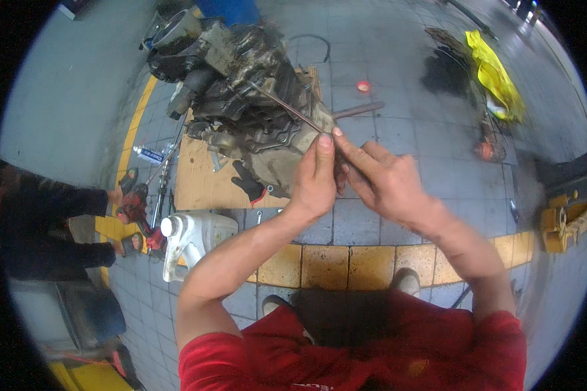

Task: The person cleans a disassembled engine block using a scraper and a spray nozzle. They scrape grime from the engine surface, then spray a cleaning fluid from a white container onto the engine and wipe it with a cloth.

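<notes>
A greasy engine with its gearbox housing (254, 107) lies in front of me. A long, thin metal bar (293, 111) slants from the engine's upper middle down to my hands. My left hand (315, 176) is closed around the bar's near end, its thumb laid along the top. From the other side my right hand (386, 176) grips the same end, index finger stretched along it. My fingers hide most of that end, so its handle shape cannot be made out. Just below the housing, a black glove with a red cuff (248, 183) rests near my left wrist.
Cardboard (200, 181) lies under the engine. A white plastic jug (210, 229) stands by my left forearm, near a small wrench (259, 217) and a red cordless power tool (134, 207). Another person's legs (63, 229) are at left. Yellow cloth (494, 78) and red tape (363, 87) lie rightward.
</notes>
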Tool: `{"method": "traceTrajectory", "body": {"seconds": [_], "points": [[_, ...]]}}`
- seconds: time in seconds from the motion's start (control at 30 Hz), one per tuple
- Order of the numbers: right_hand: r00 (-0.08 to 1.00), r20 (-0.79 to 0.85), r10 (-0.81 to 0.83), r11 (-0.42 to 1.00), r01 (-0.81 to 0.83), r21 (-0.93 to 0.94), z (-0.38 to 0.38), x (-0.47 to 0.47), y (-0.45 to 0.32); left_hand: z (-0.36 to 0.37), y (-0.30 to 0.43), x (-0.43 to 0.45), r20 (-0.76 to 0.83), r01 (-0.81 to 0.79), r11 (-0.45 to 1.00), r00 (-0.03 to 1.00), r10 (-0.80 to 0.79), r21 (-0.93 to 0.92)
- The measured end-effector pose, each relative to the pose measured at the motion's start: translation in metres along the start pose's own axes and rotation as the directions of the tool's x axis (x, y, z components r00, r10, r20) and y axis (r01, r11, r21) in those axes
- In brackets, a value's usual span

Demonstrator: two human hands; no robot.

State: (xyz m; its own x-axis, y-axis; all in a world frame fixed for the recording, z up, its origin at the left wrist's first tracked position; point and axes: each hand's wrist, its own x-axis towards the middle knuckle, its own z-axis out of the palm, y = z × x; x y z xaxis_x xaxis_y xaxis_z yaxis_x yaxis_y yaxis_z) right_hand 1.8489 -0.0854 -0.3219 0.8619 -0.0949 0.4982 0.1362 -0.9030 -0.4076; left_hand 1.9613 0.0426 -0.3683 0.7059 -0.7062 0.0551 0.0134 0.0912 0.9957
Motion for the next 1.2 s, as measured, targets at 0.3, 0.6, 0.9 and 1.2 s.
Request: {"method": "traceTrajectory", "body": {"seconds": [0.3,0.6,0.9,1.2], "points": [[0.99,0.108,0.09,0.973,-0.064,-0.222,-0.036,0.002,0.0,0.029,0.008,0.012,0.094,0.166,0.972,0.984,-0.152,-0.168],[0.995,0.1,-0.016,0.969,0.04,-0.242,-0.05,-0.012,-0.006,0.017,0.011,-0.002,0.272,0.076,0.966,0.962,-0.005,-0.249],[0.981,0.16,-0.11,0.895,0.168,-0.413,-0.066,0.008,-0.01,0.017,0.019,0.007,0.285,0.111,0.937,0.958,-0.012,-0.332],[0.962,0.161,-0.222,0.868,0.27,-0.416,-0.08,0.023,0.029,0.035,0.024,0.026,0.199,0.071,0.948,0.98,-0.008,-0.311]]}}
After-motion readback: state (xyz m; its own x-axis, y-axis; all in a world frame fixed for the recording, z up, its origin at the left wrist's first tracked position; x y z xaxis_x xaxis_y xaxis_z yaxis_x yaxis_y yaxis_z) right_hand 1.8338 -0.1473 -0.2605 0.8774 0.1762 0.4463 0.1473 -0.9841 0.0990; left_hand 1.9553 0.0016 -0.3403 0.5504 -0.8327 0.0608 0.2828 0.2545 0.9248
